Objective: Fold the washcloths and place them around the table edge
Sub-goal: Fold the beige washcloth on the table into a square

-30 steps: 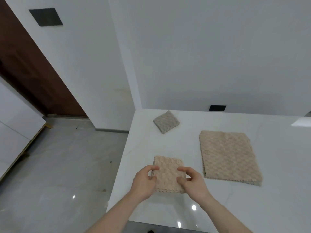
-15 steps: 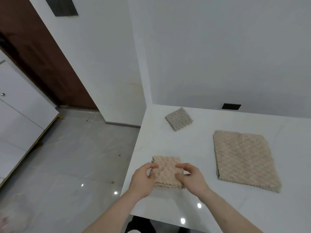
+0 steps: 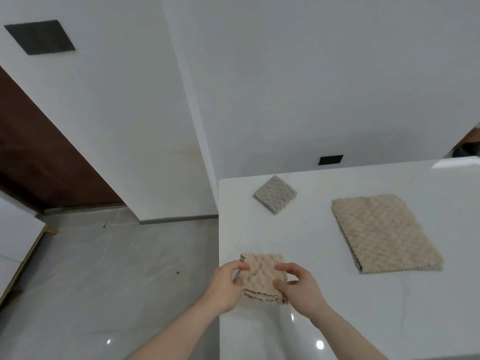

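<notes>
Both hands work on one small beige washcloth (image 3: 262,278) that lies folded on the white table (image 3: 337,320), close to its left edge. The left hand (image 3: 226,287) grips the cloth's left side, its fingers curled and the thumb and fingertips pinching the fabric near the upper left corner. The right hand (image 3: 301,287) grips the right side in the same way, with the thumb on top and the curled fingers closing on the lower right part. The cloth sits between the two hands, its layered edges showing along the near side.

Farther back, a folded grey washcloth (image 3: 274,194) rests near the table's far left corner, turned like a diamond. To the right, well apart from the hands, a stack of larger beige cloths (image 3: 384,232) lies flat.

Compared with half a second ago, the hands hold the same cloth in much the same grip and the cloth stays near the left edge. The view has swung, so the table edge now runs almost straight up, and more of the grey floor (image 3: 104,281) and the brown door (image 3: 39,157) shows on the left.
</notes>
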Available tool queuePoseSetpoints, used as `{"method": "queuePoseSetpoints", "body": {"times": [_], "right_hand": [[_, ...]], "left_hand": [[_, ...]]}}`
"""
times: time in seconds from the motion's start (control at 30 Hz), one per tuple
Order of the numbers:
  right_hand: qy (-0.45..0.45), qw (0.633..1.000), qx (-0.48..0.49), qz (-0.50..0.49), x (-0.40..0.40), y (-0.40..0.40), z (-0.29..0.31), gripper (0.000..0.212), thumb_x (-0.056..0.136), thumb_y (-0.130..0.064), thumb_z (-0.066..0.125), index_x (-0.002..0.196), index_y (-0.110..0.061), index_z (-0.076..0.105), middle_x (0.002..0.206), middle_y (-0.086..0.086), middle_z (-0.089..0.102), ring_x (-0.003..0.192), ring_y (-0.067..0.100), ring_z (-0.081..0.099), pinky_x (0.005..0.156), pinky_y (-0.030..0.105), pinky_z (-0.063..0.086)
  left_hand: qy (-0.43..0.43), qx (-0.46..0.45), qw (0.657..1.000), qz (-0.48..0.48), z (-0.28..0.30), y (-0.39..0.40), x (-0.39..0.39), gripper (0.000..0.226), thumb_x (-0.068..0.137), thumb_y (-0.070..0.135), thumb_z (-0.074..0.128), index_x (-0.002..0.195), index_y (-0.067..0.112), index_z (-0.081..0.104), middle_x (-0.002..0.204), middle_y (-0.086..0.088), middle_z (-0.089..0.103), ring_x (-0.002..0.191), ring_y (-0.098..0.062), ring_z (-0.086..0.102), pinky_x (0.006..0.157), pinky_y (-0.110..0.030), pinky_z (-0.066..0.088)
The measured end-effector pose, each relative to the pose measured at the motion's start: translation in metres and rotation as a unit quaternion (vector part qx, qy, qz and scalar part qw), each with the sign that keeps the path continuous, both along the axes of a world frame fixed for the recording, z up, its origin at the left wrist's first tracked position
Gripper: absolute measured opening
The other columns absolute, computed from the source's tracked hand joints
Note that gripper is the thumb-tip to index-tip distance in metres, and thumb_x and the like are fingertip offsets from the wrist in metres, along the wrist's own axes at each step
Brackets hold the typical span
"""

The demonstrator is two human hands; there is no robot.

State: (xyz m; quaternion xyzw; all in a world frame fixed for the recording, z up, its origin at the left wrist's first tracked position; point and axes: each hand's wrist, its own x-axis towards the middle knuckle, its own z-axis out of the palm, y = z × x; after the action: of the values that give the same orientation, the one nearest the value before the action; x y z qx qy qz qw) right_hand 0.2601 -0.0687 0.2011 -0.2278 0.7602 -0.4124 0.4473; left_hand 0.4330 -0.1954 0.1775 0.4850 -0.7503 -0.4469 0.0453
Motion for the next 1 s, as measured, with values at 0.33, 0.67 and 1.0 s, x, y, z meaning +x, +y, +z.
{"method": "queuePoseSetpoints", "body": {"times": [0.33,0.67,1.0], "right_hand": [[0.013,0.999,0.015,-0.045,0.028,0.013,-0.006,0.028,0.081,-0.016,0.073,0.105,-0.028,0.067,0.096,-0.013,0.073,0.07,0.017,0.073,0.072,0.035,0.061],[-0.046,0.994,-0.003,-0.099,0.048,0.017,-0.029,0.028,0.084,-0.017,0.073,0.108,-0.031,0.067,0.113,-0.02,0.064,0.078,0.014,0.073,0.076,0.027,0.058],[-0.049,0.986,0.035,-0.156,0.063,-0.045,-0.053,0.038,0.084,-0.006,0.064,0.116,-0.025,0.061,0.083,-0.012,0.066,0.079,0.027,0.072,0.067,0.026,0.058]], "left_hand": [[0.011,0.013,0.999,-0.032,-0.008,-0.005,0.013,0.031,0.1,0.013,0.052,0.107,0.038,0.068,0.126,0.011,0.064,0.087,-0.014,0.071,0.07,-0.032,0.061],[-0.015,0.023,0.998,-0.047,-0.016,-0.009,0.024,0.029,0.103,0.018,0.048,0.113,0.039,0.065,0.115,0.009,0.068,0.051,-0.01,0.06,0.054,-0.03,0.056],[-0.039,0.038,0.991,-0.123,-0.043,-0.082,0.012,0.044,0.098,0.011,0.047,0.13,0.038,0.06,0.137,0.014,0.057,0.107,-0.01,0.064,0.087,-0.021,0.051]]}}
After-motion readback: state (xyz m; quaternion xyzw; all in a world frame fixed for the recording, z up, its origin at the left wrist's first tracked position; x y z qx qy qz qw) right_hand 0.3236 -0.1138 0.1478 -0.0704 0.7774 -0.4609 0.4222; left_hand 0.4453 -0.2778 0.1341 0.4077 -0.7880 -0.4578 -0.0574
